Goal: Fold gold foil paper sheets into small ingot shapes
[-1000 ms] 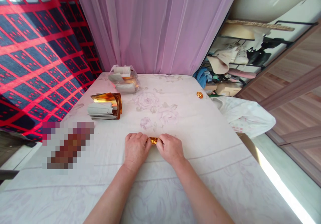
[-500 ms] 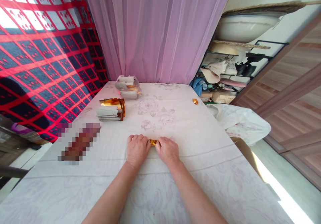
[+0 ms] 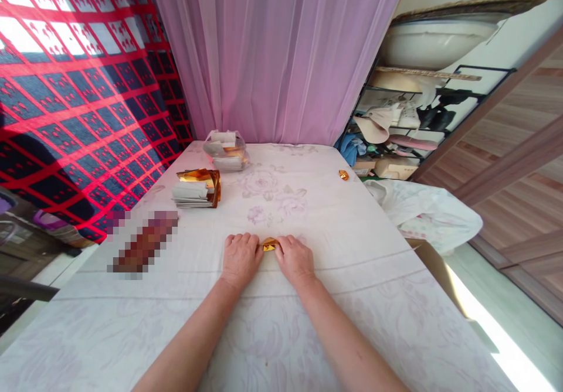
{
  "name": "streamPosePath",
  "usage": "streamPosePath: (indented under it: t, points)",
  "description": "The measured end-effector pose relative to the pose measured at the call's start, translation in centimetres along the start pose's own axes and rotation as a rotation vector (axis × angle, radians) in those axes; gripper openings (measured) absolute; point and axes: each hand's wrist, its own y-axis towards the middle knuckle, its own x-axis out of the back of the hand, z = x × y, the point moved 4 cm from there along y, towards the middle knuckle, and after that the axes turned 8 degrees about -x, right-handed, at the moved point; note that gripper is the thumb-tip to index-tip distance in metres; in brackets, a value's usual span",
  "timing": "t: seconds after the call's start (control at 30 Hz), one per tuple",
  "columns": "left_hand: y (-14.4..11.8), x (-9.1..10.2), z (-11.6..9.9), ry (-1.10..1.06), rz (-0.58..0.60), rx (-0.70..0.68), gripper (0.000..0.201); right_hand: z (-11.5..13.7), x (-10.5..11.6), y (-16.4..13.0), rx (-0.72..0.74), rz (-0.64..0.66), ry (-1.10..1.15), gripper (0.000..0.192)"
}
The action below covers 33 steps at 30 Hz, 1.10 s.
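A bed or table covered with a white cloth with pale flowers [image 3: 334, 216] fills the view. Behind it, at 12 o'clock, hangs a pink curtain [image 3: 281, 52]; at 9 o'clock there is a red and dark blue checked cloth [image 3: 74, 87], and at 2 o'clock a metal shelf [image 3: 413, 122] full of hats and other things. The small gold foil piece [image 3: 268, 244] lies near the middle of the cloth, its long axis from 9 to 3 o'clock. It is shiny, orange-gold and folded flat. The left hand [image 3: 240, 256] and the right hand [image 3: 294, 257] pinch its two ends with fingers closed narrowly on it. At 10 o'clock lies a stack of gold and white sheets [image 3: 196, 189], and farther a clear bag of sheets [image 3: 226, 149]. A second small gold piece [image 3: 343, 174] lies at 1 o'clock.
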Motion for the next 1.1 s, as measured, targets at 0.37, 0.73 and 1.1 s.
streamPosePath:
  t: [0.37, 0.73, 1.1]
  points:
    - [-0.3, -0.3, 0.6, -0.096, 0.002, -0.090, 0.022, -0.4, 0.0, -0.5, 0.179, 0.046, 0.038, 0.036]
    - [-1.1, -0.1, 0.6, -0.091, 0.037, -0.255, 0.029, -1.0, 0.8, -1.2, 0.247, 0.022, 0.085, 0.036]
    - [-1.4, -0.5, 1.3, -0.066, 0.060, -0.317, 0.034, -1.0, 0.0, -1.5, 0.302, 0.190, 0.083, 0.046]
